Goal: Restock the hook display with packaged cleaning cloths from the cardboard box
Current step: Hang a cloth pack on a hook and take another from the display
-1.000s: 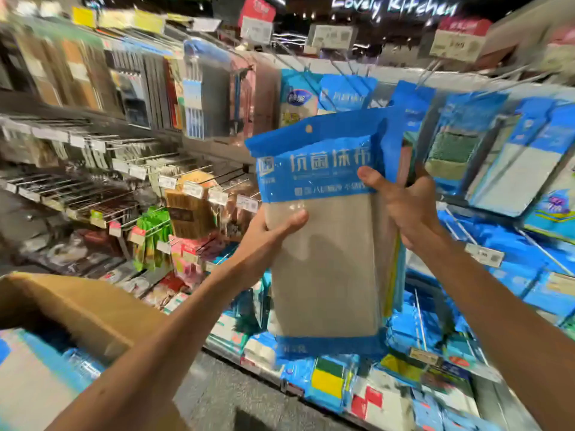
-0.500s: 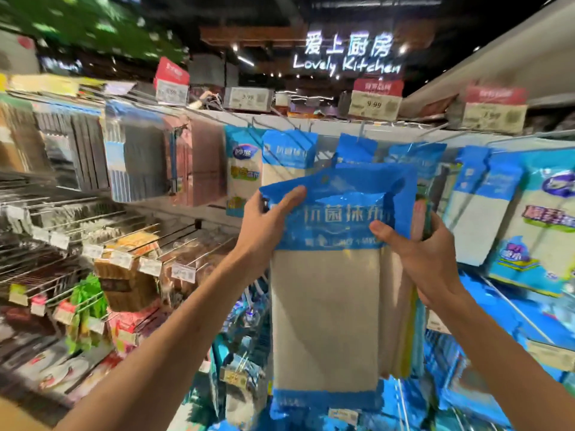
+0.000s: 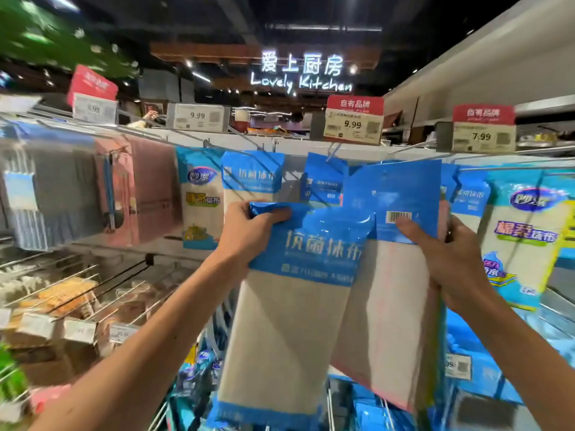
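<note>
L hand (image 3: 249,234) grips the top-left corner of the front pack (image 3: 289,321), pinching the crumpled blue header between thumb and fingers. R hand (image 3: 451,262) holds the second pack (image 3: 389,306), thumb pressed on its header just under the barcode, fingers round the right edge.

Both packs are raised in front of the top row of the hook display. The second pack sits behind and to the right of the front one, overlapping it. Its header top is near the hook (image 3: 332,152) under the 9.99 price tag (image 3: 353,126). Neither looks threaded yet. Cardboard box not in view.

Risks (judgement):
- Hang hole not visible on either header. The front header is bunched by the L hand, so the hole may be folded shut and miss the hook tip.
- Two packs are handled at once and the film looks slick, so one could slip while the other is threaded.
- An off-line push could snag or tear the header.
- The second pack shows its barcode side. Hung like that, it would face backwards vs. the hung packs (image 3: 252,178) alongside.

Orientation: both have the long axis approx. vertical, header up, cloth end down. The front pack is print side to camera and tilted, bottom swung left. The second pack is nearer upright.
</note>
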Action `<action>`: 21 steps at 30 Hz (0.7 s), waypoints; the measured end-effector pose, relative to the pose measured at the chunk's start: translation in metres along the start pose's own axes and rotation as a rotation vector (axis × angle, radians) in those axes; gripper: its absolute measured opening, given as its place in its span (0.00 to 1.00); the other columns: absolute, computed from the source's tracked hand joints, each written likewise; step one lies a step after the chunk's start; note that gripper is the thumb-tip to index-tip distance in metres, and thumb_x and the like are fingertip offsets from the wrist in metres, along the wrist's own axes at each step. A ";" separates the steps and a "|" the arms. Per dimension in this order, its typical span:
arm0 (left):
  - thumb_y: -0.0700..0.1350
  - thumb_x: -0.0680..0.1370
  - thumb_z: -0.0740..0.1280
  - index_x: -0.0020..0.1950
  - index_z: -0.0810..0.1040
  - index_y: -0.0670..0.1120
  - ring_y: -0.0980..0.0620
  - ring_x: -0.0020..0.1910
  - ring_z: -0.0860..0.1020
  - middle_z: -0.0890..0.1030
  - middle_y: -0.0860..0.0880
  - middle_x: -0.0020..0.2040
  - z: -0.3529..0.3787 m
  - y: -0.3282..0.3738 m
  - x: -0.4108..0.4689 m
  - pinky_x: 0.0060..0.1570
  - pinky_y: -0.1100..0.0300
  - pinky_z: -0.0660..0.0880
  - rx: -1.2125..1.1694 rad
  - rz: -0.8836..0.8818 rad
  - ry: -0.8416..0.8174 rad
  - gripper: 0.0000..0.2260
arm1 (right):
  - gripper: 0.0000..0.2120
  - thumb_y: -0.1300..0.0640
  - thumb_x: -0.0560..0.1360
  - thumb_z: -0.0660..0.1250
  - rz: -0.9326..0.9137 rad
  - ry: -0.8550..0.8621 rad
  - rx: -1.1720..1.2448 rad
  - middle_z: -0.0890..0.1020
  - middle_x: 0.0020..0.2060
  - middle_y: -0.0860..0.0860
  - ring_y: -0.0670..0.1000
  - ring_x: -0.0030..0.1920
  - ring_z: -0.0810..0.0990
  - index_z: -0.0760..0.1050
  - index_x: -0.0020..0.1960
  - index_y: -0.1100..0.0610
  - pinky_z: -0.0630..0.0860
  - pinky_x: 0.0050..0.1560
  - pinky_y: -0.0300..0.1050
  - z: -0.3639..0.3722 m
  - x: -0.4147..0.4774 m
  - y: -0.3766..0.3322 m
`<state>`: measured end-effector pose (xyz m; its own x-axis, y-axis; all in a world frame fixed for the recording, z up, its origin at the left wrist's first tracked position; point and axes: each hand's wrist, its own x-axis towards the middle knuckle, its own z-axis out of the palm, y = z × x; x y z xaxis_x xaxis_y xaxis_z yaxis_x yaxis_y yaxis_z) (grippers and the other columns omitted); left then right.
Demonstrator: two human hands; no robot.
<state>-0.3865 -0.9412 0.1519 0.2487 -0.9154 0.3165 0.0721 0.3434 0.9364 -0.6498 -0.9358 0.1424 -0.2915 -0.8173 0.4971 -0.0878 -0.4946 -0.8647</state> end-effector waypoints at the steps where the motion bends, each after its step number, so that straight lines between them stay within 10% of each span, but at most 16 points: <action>1: 0.38 0.73 0.74 0.42 0.84 0.43 0.44 0.36 0.84 0.86 0.42 0.40 -0.005 -0.004 0.004 0.40 0.45 0.82 0.055 -0.007 -0.001 0.01 | 0.11 0.53 0.68 0.78 0.006 0.030 0.012 0.87 0.42 0.44 0.42 0.39 0.84 0.81 0.49 0.51 0.80 0.38 0.40 -0.002 0.006 0.000; 11: 0.43 0.73 0.76 0.40 0.84 0.47 0.51 0.34 0.84 0.86 0.50 0.36 -0.031 -0.007 0.039 0.30 0.58 0.80 0.073 0.093 -0.038 0.03 | 0.12 0.52 0.69 0.77 -0.003 0.091 -0.009 0.86 0.43 0.45 0.43 0.41 0.85 0.80 0.51 0.51 0.80 0.41 0.43 0.010 0.015 0.009; 21: 0.44 0.71 0.78 0.53 0.80 0.52 0.44 0.47 0.85 0.84 0.43 0.52 -0.075 0.026 0.074 0.47 0.44 0.83 0.050 0.296 0.174 0.14 | 0.08 0.55 0.71 0.76 0.040 -0.103 0.096 0.87 0.43 0.47 0.49 0.46 0.86 0.82 0.49 0.51 0.80 0.48 0.50 0.062 0.006 0.004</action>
<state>-0.2938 -0.9846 0.1887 0.4127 -0.7267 0.5492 -0.0740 0.5742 0.8154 -0.5925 -0.9612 0.1469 -0.1937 -0.8604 0.4713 0.0149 -0.4829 -0.8755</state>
